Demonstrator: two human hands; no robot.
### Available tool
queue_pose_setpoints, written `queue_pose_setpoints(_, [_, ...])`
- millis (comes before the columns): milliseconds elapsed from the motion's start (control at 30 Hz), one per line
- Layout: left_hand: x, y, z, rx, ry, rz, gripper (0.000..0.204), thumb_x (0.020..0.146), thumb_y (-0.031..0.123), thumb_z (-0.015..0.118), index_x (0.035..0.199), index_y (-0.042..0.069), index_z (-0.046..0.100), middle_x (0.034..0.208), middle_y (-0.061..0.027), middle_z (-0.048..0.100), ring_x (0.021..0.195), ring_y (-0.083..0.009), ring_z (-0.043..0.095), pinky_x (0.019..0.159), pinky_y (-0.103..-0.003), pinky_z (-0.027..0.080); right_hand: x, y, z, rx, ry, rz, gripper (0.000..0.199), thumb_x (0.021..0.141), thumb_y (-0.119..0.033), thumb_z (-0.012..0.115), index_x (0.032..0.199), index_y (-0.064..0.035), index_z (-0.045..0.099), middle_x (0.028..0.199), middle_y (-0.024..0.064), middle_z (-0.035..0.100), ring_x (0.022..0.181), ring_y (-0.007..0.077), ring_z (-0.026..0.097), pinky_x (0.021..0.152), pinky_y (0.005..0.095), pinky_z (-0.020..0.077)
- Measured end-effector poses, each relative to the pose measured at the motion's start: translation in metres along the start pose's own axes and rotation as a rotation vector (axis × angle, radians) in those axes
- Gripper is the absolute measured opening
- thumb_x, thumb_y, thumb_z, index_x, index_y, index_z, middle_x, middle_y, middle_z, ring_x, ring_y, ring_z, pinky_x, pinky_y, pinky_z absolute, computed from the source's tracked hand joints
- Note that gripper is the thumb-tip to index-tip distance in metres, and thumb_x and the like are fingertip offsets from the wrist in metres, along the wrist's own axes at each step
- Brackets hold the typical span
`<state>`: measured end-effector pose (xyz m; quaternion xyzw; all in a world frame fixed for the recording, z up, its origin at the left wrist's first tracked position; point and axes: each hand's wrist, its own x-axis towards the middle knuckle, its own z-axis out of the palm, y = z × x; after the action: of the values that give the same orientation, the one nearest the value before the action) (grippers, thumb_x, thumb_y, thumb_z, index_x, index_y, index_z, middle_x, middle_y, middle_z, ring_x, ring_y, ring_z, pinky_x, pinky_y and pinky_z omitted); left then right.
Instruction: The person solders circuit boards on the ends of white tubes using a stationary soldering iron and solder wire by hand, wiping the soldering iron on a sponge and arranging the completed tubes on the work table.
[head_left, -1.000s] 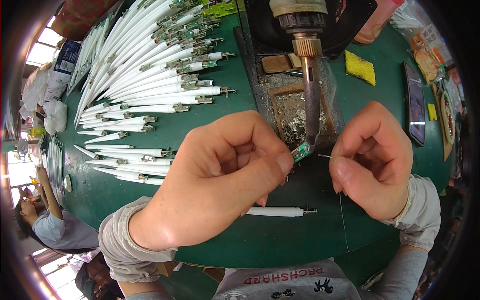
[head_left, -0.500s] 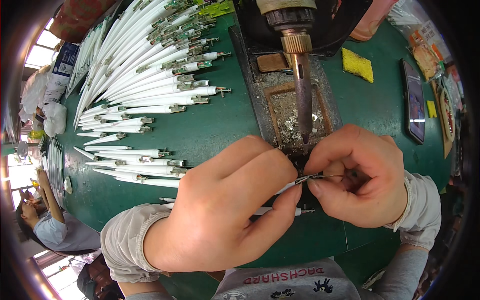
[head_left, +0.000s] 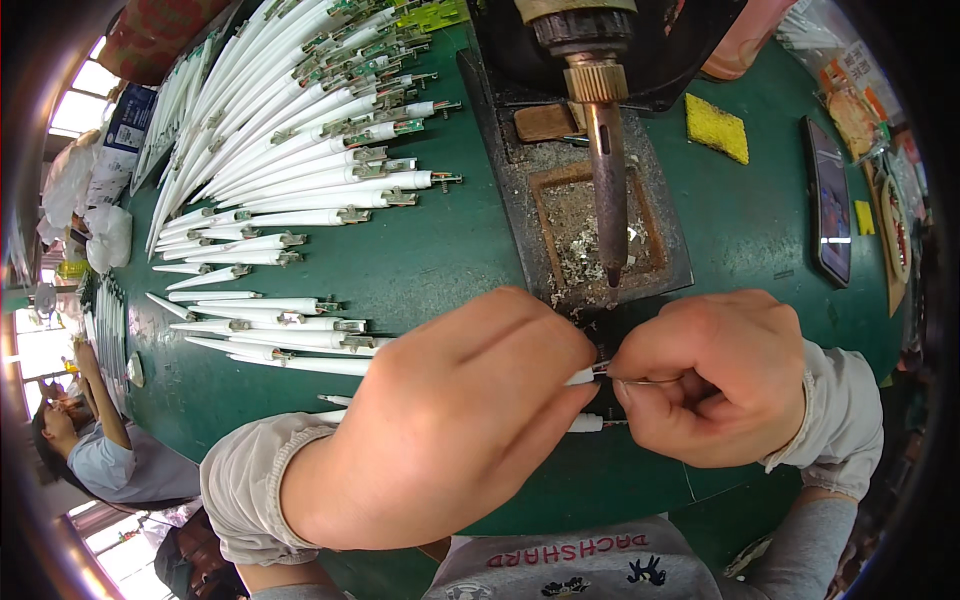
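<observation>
left hand point(head_left: 450, 420) pinching white tube point(head_left: 580, 376), right hand point(head_left: 715, 375) pinching wire point(head_left: 640, 380) beneath soldering iron point(head_left: 608, 170); big finished pile point(head_left: 290, 170) far left, so well along.

Green-topped workbench point(head_left: 440, 260); bright daylight from windows point(head_left: 75, 105) at upper left; another seated person point(head_left: 110, 455) at lower left beside the bench.

Green bench point(head_left: 440, 270) filling frame. White tubes point(head_left: 300, 170) lying fanned upper left. Dark solder tray point(head_left: 600, 230) sitting upper centre. Yellow sponge point(head_left: 716, 128) lying upper right, dark phone point(head_left: 829, 200) lying right edge.
</observation>
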<state>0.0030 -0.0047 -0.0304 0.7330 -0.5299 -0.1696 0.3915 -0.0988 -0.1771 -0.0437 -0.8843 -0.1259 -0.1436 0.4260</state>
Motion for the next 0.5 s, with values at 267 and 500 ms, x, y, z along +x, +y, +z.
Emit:
queue_pose_setpoints(267, [0.005,0.003,-0.014,-0.584,-0.171,-0.516,0.017,0.077,-0.001,0.065,0.091,-0.003,0.056,0.081,-0.0040,0.058,0.074,-0.0076,0.055,0.064,-0.020,0.044,0.000,0.007,0.001,-0.044,0.086,-0.170,0.019,0.066,0.001,0.067,0.081,-0.0040,0.057,0.049,-0.0019,0.047,0.038,0.0094,0.045,0.035,0.0224,0.0331])
queue_pose_setpoints(500, [0.010,0.002,-0.019,-0.860,-0.154,-0.650,0.018,0.075,-0.005,0.064,0.089,-0.001,0.053,0.080,-0.0031,0.056,0.072,-0.0064,0.053,0.064,-0.019,0.041,-0.006,-0.002,-0.014,0.375,-0.081,0.274,0.017,0.079,-0.002,0.058,0.091,-0.0010,0.046,0.071,0.0057,0.051,0.053,0.0070,0.049,0.047,0.0206,0.0390])
